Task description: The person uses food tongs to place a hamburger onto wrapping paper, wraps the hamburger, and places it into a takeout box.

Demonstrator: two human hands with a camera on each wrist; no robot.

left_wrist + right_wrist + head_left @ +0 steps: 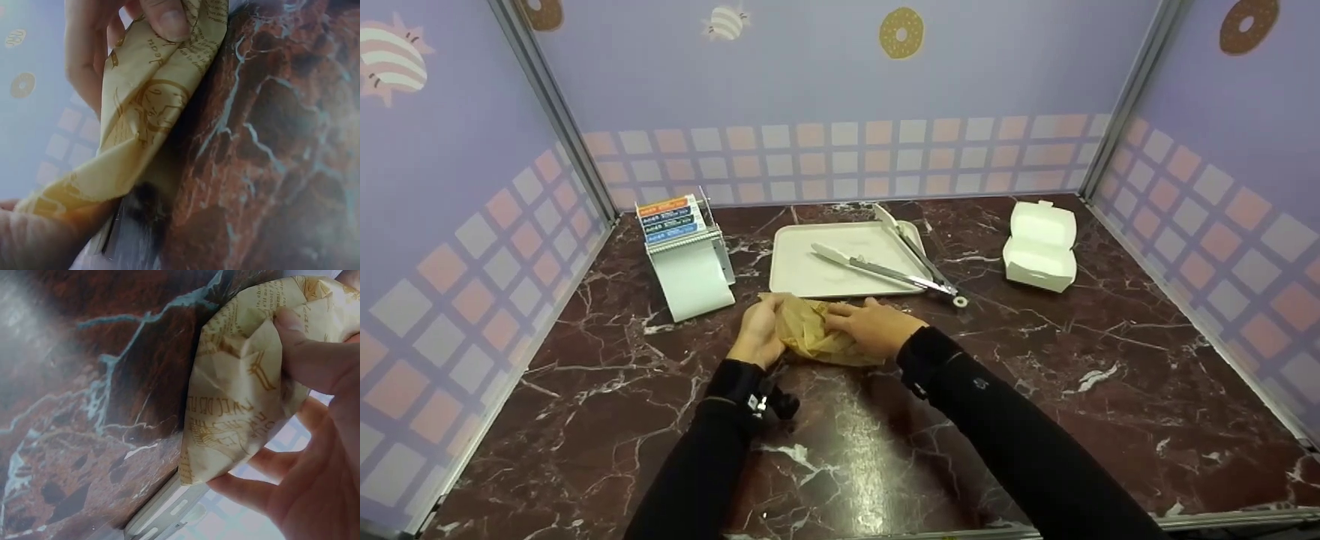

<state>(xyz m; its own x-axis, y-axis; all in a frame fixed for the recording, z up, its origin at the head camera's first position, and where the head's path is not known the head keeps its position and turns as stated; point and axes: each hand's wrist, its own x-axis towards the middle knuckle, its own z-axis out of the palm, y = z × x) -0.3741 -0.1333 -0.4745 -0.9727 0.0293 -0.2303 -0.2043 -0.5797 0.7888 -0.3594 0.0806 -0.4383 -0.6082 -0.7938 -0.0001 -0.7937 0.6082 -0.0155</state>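
Observation:
A crumpled yellow-brown printed wrapping paper (810, 334) is held between both hands just above or on the table, in front of the tray. Its folds make a bundle; what lies inside, if anything, is hidden. My left hand (760, 330) grips the paper's left end, and in the left wrist view a paper flap (84, 188) runs down to that hand. From the right, my right hand (877, 326) holds the bundle. In the right wrist view its thumb (309, 354) presses the near face while the other fingers sit along the far side.
Behind the hands, a cream tray (795, 281) carries two pairs of tongs (877, 270), their handles overhanging its right corner. At left stands a label dispenser (690, 262) with a white strip hanging out. An opened white takeaway box (1039, 251) sits at right.

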